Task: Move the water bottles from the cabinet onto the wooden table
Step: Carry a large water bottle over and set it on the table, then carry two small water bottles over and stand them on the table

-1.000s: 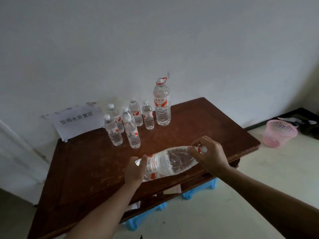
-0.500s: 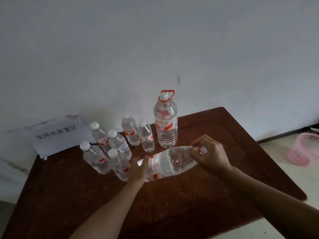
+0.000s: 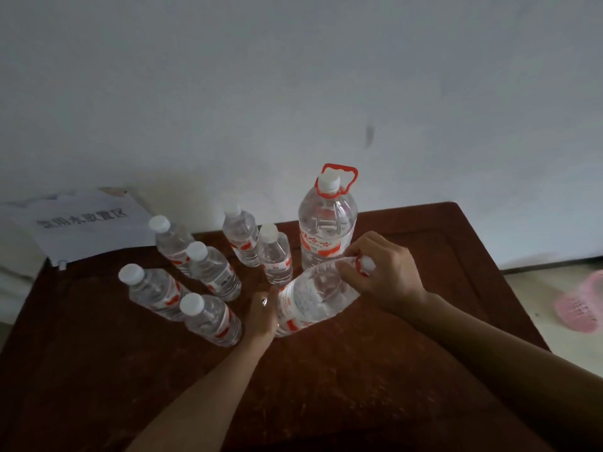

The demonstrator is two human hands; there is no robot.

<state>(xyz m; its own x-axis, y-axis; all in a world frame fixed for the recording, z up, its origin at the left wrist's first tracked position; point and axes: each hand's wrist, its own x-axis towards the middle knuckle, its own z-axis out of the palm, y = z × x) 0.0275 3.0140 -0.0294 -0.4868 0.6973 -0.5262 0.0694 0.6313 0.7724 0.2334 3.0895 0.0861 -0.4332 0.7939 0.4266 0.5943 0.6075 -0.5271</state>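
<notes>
I hold a large clear water bottle (image 3: 311, 296) tilted over the dark wooden table (image 3: 375, 370), its base low and its cap up to the right. My right hand (image 3: 385, 272) grips the neck by the red handle. My left hand (image 3: 262, 316) supports the base end. Just behind it stands another large bottle (image 3: 328, 223) with a red carry handle, upright. Several small bottles (image 3: 212, 272) with white caps stand in a cluster to the left, close to my left hand.
A white paper sign (image 3: 85, 223) with printed characters leans against the wall at the table's back left. A pink plastic basket (image 3: 584, 305) sits on the floor to the right. The white wall rises directly behind the table.
The held bottle has come forward over the table toward the standing bottles and tipped more upright, its base lower. The view has closed in on the table.
</notes>
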